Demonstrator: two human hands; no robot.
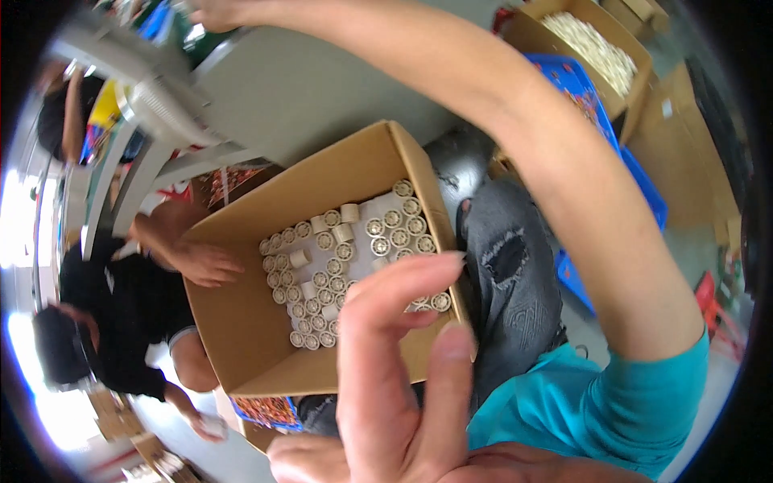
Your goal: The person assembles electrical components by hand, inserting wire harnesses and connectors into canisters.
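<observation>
Close to the camera, my left hand [394,378] rises over the near part of a cardboard box [250,354]. Its thumb and bent index finger stand apart, with nothing between them. Inside the box, many cream-coloured short plastic cylinders [334,266] with spoked ends stand in rows on a white sheet; a few lie on their sides. My right arm stretches across the top of the view. My right hand [216,14] is at the upper left, beside a blue and green item [157,20]; its fingers are cut off or blurred.
A co-worker in black [121,306] sits at the left, one hand [208,262] on the box wall, the other on a whitish object [213,427]. Blue trays [644,181] and a carton of pale pieces [644,60] stand right. A grey machine frame [161,113] is upper left.
</observation>
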